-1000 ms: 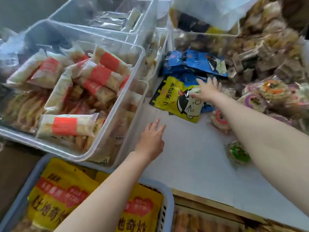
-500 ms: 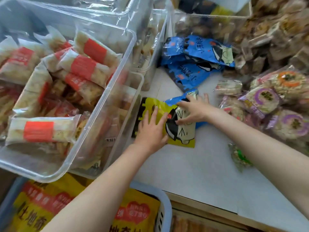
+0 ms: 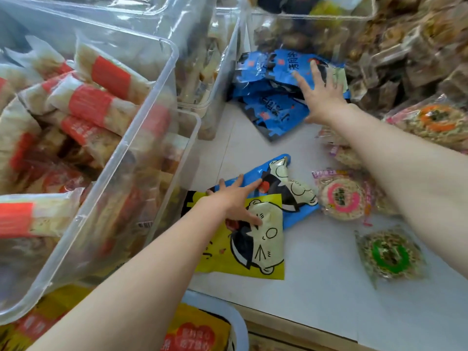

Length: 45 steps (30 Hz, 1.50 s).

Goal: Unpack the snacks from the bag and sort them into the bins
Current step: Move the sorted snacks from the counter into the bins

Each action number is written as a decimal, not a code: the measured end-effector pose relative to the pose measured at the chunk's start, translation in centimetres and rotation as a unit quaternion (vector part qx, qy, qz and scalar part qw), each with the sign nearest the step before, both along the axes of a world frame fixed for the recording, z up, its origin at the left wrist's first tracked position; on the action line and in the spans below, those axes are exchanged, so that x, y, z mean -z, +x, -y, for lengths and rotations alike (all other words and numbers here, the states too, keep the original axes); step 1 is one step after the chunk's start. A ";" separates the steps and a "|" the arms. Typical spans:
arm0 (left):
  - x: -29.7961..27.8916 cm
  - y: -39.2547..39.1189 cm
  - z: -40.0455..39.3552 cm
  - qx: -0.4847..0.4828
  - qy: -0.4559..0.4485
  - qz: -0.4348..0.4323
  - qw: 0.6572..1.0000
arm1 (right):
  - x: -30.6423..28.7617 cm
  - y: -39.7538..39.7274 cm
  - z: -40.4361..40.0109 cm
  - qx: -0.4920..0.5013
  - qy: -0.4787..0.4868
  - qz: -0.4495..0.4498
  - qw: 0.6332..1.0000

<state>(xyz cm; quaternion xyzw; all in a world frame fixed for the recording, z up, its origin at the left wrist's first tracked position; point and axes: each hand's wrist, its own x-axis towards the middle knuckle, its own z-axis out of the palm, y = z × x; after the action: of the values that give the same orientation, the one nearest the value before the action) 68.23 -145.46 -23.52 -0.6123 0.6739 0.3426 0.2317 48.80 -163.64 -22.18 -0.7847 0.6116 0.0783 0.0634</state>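
Pressing my left hand (image 3: 234, 198), fingers spread flat, on the yellow packet (image 3: 243, 252) and blue packet (image 3: 286, 188) at lower centre, I reach my right hand (image 3: 320, 91), fingers splayed, onto the blue pile (image 3: 266, 97) at upper centre. I am gathering like packets; next I must close on them and lift toward a clear bin (image 3: 162, 138).

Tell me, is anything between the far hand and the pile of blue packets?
Nothing visible is. The right hand reaches with fingers spread, already over the blue packets. The left hand rests on the yellow packet and another blue one nearer by.
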 end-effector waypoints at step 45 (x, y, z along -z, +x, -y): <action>-1.3 1.2 -1.2 -0.340 -0.137 -0.226 0.902 | -1.2 -2.3 -14.7 -0.329 -0.334 0.150 0.870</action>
<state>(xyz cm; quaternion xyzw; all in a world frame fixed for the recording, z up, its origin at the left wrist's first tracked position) 69.47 -144.31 -22.19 -0.7360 0.4990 0.4344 -0.1434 46.50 -148.91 -20.98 -0.9173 0.2906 -0.2331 -0.1406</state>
